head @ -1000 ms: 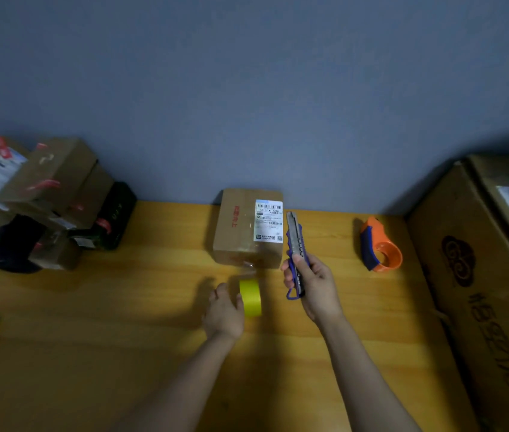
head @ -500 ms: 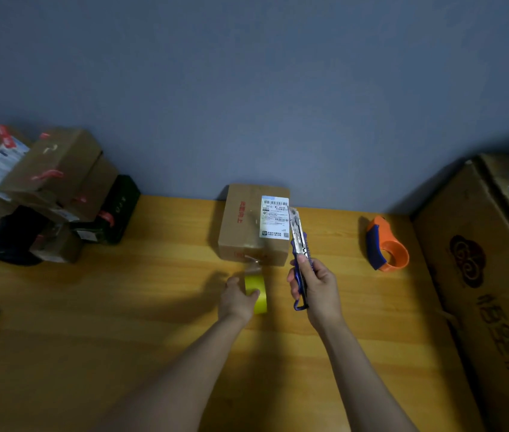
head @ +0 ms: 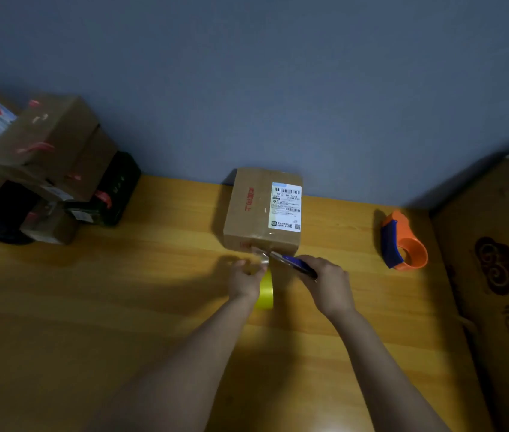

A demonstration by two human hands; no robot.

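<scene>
Gripping the yellow tape roll (head: 266, 291) just in front of the box (head: 259, 213), left hand (head: 244, 280) curls round its side; right hand (head: 329, 283) clasps the knife (head: 293, 263), blade at the tape strip (head: 261, 255) against the box's near face. Roll looks light, stiff, slick: hold the sides. Strip is probably floppy and needs tension.
</scene>
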